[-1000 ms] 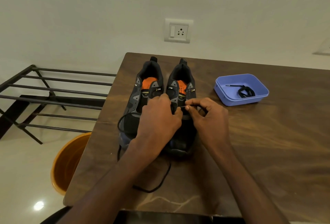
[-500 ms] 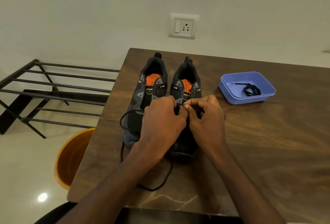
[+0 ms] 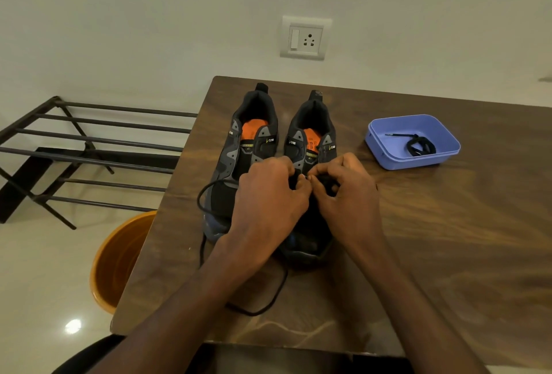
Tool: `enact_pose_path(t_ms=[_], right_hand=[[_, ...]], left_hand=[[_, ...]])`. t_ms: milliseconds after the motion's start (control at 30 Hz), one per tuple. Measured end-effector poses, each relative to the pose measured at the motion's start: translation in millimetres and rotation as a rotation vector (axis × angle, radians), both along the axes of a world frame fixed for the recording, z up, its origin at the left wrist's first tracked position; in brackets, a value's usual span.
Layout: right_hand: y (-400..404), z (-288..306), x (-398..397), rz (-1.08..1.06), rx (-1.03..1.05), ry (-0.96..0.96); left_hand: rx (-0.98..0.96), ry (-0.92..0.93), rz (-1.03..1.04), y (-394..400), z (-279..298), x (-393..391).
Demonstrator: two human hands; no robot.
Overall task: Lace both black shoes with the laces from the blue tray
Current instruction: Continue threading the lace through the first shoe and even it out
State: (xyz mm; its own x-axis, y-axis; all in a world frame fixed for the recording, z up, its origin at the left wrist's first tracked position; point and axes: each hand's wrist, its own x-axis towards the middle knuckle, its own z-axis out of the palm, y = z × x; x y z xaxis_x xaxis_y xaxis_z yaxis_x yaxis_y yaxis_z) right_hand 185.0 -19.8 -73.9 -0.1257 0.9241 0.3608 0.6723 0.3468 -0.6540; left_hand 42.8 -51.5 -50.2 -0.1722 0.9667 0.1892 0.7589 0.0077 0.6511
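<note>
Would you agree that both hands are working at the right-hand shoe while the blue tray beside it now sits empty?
Not quite: the blue tray is not empty. The head view shows a coiled black lace lying in it. The rest holds: the left hand and right hand are both at the right-hand shoe.

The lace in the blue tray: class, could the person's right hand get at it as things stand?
Probably yes. The lace lies uncovered in the open tray, on the right hand's side, with bare table between. But that hand is busy at the right shoe.
</note>
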Motion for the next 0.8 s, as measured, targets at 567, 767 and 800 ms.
enact_pose_path(t_ms=[567,767,800], right_hand=[[1,-1,0,0.036,-0.092,0.117],[2,1,-1,0.023,-0.157,0.168],[1,0,-3,0.002,-0.143,0.163]], left_hand=[[0.052,0.011,-0.105,3,-6,-9],[0.057,-0.058,-0.093,6,-8,-14],[0.058,-0.07,-0.091,7,-8,-14]])
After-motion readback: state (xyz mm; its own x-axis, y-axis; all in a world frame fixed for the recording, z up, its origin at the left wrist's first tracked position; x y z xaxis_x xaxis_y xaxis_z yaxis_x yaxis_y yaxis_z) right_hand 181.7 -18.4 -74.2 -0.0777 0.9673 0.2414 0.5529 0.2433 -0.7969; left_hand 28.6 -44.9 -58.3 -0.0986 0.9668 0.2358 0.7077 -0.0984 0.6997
